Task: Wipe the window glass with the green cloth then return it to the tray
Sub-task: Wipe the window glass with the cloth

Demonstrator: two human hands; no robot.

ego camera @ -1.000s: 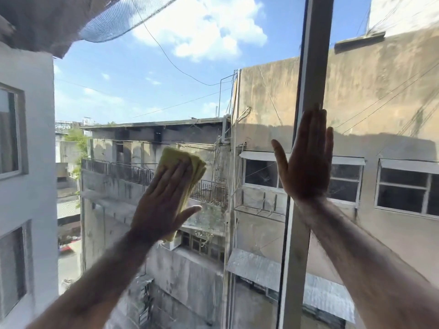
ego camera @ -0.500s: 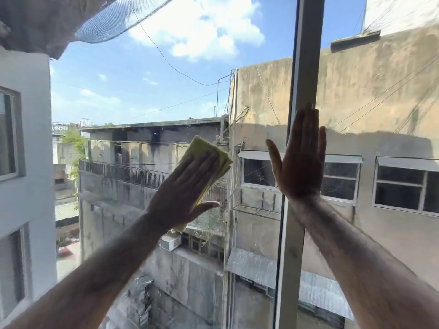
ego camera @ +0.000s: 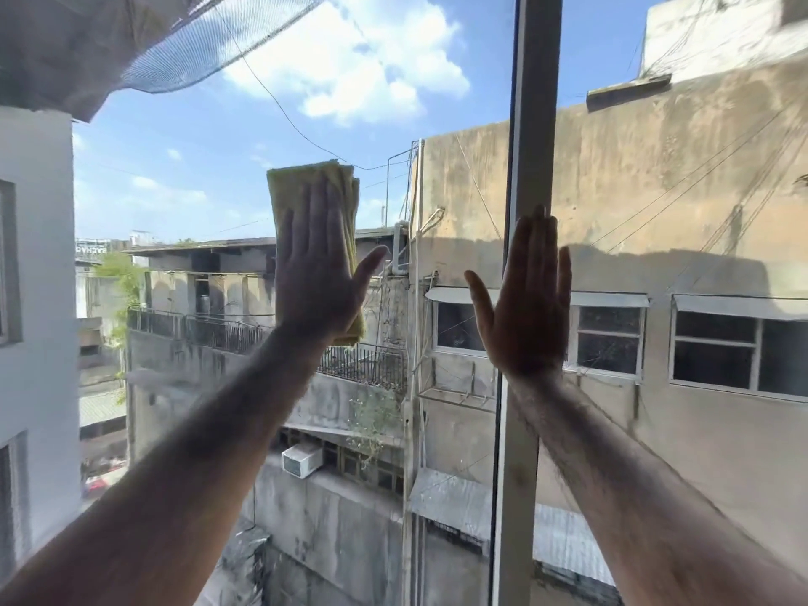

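Left hand (ego camera: 317, 277) fingers flat, pressing green cloth (ego camera: 306, 190) on window glass (ego camera: 218, 168); right hand (ego camera: 529, 299) fingers flat, empty

A distant rooftop sign (ego camera: 91, 248) at far left carries lettering too blurred to read.

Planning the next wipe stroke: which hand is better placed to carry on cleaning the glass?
The left hand: it presses the folded green cloth flat on the window glass. The right hand is bare, braced flat by the window frame.
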